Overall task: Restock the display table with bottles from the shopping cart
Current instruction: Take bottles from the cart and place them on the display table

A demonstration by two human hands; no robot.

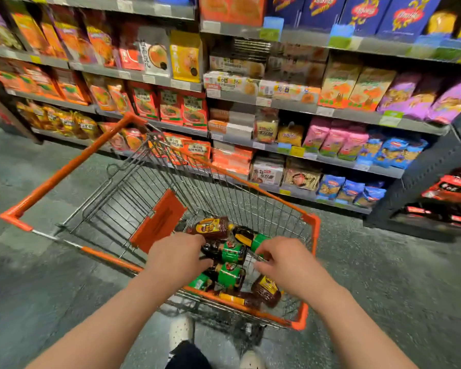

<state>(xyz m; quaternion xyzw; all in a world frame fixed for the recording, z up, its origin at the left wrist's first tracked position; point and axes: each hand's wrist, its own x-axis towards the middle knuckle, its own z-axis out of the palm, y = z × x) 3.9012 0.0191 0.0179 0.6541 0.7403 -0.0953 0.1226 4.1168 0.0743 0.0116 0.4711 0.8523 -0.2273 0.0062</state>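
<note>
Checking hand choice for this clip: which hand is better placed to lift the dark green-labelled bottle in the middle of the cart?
Probably the left hand: its fingers already lie against the dark green-labelled bottle in the orange-rimmed wire cart. The right hand hovers just right of it, fingers curled, apparently gripping nothing.

"Barilla" on blue pasta boxes

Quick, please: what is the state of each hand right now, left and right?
Left hand: reaching into the shopping cart, fingers over the bottles; grip cannot be told.
Right hand: fingers curled above the bottles; holding anything cannot be told.
</note>
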